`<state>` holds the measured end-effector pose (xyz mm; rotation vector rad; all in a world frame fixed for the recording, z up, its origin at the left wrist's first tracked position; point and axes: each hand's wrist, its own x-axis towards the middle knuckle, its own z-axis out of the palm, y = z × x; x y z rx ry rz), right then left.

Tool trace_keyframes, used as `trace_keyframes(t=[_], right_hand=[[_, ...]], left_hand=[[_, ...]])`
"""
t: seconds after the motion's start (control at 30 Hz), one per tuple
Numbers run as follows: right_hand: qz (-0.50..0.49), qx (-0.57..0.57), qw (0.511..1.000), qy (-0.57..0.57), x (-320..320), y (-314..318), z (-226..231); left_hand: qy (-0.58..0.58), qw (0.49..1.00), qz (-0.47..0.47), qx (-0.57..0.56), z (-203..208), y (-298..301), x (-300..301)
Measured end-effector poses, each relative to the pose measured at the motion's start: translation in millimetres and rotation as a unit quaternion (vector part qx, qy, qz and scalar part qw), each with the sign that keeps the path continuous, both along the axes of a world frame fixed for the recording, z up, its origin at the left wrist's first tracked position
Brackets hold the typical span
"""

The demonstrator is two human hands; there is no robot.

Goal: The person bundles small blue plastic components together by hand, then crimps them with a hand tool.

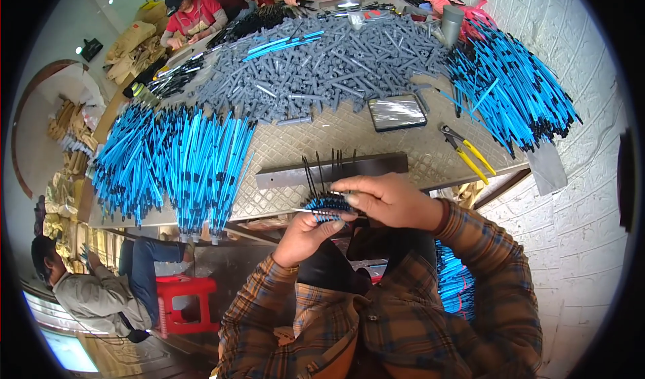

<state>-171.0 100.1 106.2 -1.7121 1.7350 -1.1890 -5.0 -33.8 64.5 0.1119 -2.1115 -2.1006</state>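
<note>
My left hand point(304, 240) is closed around a bundle of thin blue-and-black rods point(327, 207), seen nearly end-on above my lap at the table's near edge. Several thin black rods stick up out of it. A thin pale metal strip or pin lies across the bundle by my left fingers. My right hand point(396, 201) comes in from the right, thumb and fingers pinched together at the bundle's upper side. What sits between those fingertips is too small to make out. Just beyond both hands, a dark metal bar point(376, 164) lies on the table.
Grey plastic tubes point(302, 70) are heaped mid-table. Blue-and-black rods lie in piles at left point(201, 157) and right point(517, 90). Yellow-handled cutters point(476, 162) and a tray of metal pins point(398, 112) lie nearer. People sit across the table; another sits by a red stool point(185, 303).
</note>
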Motion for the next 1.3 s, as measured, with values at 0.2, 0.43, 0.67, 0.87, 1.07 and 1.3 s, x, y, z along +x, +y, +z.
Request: trace_keyframes(t=[0.2, 0.43, 0.67, 0.87, 1.07, 1.3], right_hand=[[0.039, -0.006, 0.999, -0.029, 3, -1, 2], [0.018, -0.075, 0.994, -0.083, 7, -4, -15], [0.001, -0.074, 0.997, 0.031, 5, -1, 15], [0.087, 0.007, 0.992, 0.089, -9, -8, 28], [0.078, -0.069, 0.995, 0.004, -1, -10, 9], [0.074, -0.093, 0.982, -0.148, 4, -13, -18]], left_hand=[[0.0, 0.999, 0.036, -0.033, -6, -2, 2], [0.005, 1.0, 0.013, 0.004, -6, -1, -4], [-0.001, 1.0, -0.008, -0.004, -10, -2, -5], [0.006, 0.999, -0.035, -0.009, -9, -7, -4], [0.002, 0.999, -0.036, 0.006, -13, -5, -2], [-0.01, 0.997, -0.049, 0.051, -10, -4, -2]])
